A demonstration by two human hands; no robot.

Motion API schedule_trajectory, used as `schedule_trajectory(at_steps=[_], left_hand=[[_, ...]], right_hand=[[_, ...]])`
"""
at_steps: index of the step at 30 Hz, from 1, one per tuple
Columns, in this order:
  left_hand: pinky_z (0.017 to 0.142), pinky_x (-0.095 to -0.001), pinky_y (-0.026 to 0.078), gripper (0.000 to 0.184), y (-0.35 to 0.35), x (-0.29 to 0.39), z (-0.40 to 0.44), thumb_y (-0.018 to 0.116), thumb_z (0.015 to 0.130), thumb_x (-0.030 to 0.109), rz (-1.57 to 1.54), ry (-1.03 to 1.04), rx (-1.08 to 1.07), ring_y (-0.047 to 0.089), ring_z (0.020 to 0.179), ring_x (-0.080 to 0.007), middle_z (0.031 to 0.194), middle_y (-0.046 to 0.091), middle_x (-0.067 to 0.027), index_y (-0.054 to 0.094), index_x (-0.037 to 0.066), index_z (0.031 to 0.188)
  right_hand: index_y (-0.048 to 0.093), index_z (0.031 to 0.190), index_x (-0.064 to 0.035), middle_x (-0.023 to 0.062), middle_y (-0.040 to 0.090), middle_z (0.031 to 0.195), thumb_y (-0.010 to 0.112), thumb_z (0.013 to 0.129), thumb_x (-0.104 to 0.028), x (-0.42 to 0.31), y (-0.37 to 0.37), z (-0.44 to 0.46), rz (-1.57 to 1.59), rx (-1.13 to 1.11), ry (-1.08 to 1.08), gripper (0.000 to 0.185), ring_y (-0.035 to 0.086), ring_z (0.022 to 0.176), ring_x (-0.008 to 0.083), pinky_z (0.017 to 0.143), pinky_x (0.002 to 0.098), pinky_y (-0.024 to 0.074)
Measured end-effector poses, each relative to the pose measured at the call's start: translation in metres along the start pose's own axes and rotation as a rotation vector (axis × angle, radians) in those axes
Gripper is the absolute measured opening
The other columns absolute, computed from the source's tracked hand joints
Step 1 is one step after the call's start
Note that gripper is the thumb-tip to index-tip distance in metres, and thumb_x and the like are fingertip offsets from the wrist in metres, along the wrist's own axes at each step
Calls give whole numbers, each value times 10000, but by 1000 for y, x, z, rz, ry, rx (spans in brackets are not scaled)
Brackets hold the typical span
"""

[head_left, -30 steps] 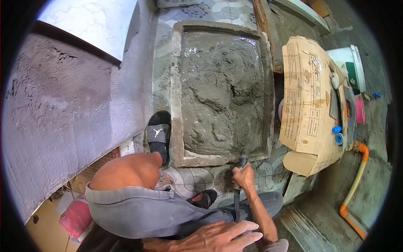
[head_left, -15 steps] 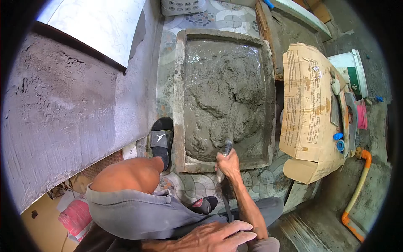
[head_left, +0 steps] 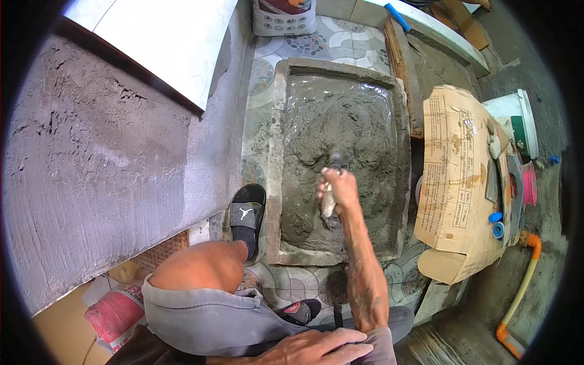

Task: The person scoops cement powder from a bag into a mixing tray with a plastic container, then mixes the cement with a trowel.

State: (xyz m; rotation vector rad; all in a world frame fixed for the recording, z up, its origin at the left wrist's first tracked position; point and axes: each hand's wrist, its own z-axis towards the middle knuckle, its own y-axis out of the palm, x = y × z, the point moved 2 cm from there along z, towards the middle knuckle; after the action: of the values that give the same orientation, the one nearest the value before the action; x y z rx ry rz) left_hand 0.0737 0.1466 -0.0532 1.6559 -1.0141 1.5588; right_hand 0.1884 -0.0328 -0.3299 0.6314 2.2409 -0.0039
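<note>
A rectangular trough (head_left: 277, 158) with a raised rim holds wet grey mortar (head_left: 328, 131). Over the middle of it, my right hand (head_left: 340, 187) is closed around the cement-smeared handle of what looks like a trowel (head_left: 328, 204). The tool's far end is blurred and sunk in the mortar, so its blade is hidden. My left hand (head_left: 313, 348) lies low in the view with fingers stretched out and holding nothing. Its fingertips reach the right forearm, near the sleeve.
To the right lies a cardboard box (head_left: 450, 182) with tools and blue pipe fittings (head_left: 497, 229) by it. A white bucket (head_left: 526, 125) and an orange-ended pipe (head_left: 520, 292) are beyond. A plastered wall (head_left: 109, 182) borders the left; a bag (head_left: 283, 23) stands behind the trough.
My right hand has moved forward with the trowel, from the trough's near edge to its middle, pushing through the mortar. The left hand stays low; the whole view has shifted slightly.
</note>
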Motion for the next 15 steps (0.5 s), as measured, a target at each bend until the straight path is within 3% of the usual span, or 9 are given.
schedule_trajectory(at_steps=[1,6,9,12,15], left_hand=[[868,-351,530,435,-2,1,-1,592,799,-42,5,-38,21,631,1066,-272,1208,592,-116,627,62,1220],[891,-381,525,474,-15,-4,-5,566,800,-87,-9,-122,116,633,1065,-297,1199,601,-135,601,60,1249],[881,-385,528,479,-18,-4,-5,572,796,-96,-127,-188,133,633,1059,-300,1191,603,-140,604,62,1247],[863,-385,535,476,-20,-1,-2,579,795,-96,-25,-89,187,639,1037,-305,1193,601,-143,606,62,1242],[851,-384,539,463,-10,-4,-3,581,797,-92,-55,-65,193,642,1029,-309,1191,605,-141,612,64,1231]], right_hand=[[507,994,40,93,579,743,562,935,-96,-9,-2,4,24,-21,-20,158,582,570,158,480,310,528],[527,951,51,104,613,702,548,945,-230,-55,-15,9,-459,132,-153,282,637,597,159,470,310,516],[517,947,78,230,659,756,599,893,-226,-72,-28,-2,-1047,341,-409,319,684,709,374,638,451,531],[499,1027,98,298,655,802,632,848,-214,-73,-31,-25,-1209,404,-492,383,655,796,482,751,505,509],[477,1075,88,319,653,829,652,820,-202,-40,-54,-2,-1186,408,-362,425,655,821,486,773,519,508]])
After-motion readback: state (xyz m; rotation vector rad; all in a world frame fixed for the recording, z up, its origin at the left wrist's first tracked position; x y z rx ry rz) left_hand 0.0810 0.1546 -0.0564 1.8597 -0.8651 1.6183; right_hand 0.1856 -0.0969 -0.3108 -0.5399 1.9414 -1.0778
